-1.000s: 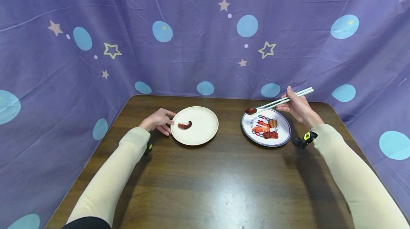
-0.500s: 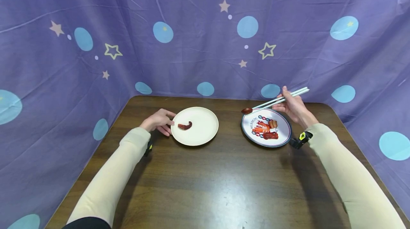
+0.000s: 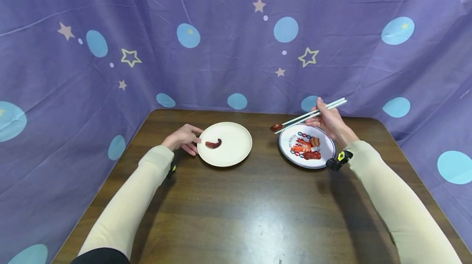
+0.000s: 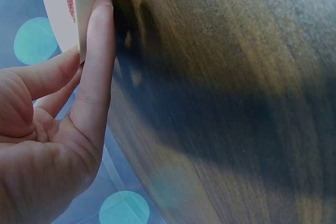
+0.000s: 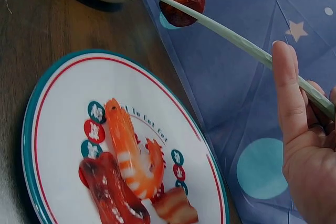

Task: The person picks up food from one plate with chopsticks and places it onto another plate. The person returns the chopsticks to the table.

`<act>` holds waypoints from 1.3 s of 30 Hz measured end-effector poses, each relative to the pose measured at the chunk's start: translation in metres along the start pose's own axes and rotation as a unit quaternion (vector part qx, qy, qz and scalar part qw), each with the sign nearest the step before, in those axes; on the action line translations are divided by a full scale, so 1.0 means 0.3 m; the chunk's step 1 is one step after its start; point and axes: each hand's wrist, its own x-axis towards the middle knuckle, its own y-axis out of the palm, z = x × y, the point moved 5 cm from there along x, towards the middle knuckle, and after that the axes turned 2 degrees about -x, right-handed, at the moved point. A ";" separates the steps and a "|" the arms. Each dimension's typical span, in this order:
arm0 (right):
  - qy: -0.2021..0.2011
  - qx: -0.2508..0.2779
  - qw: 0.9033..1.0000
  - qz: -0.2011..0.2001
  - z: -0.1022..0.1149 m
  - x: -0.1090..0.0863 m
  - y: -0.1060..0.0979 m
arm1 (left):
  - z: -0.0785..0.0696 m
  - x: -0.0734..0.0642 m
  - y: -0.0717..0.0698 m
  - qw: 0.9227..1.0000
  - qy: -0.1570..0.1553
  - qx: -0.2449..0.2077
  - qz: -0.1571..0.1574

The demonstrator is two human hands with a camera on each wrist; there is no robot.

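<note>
Brown piece: glossy, roundish bit of food, sitting up at the tips of the chopsticks, just off the far left rim of the patterned plate, on the side facing the cream plate.
Right hand: fingers pinching the pale green chopsticks about midway, sticks slanting down to the left, hand over the far edge of the patterned plate.
Left hand: fingers pinching the near-left rim of the cream plate, as best I can tell; the wrist cam only catches a sliver of that edge.
On the cream plate: one dark red curled piece, toward the left side.
On the patterned plate: orange shrimp, glossy red chunk nearer the person, small striped tan piece beside the shrimp. Lettering and red and blue dots are printed on it too.
Table: brown wood grain, both plates toward the far side, well apart.
Backdrop: purple cloth with blue spots and stars.
</note>
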 end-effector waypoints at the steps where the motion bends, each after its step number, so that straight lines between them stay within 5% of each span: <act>1: -0.001 0.002 1.000 0.004 -0.001 0.001 0.008 | -0.001 0.000 -0.001 1.000 -0.002 0.001 -0.001; 39: 0.015 -0.009 1.000 0.009 -0.129 0.079 0.218 | -0.005 -0.009 0.000 1.000 -0.002 0.001 0.001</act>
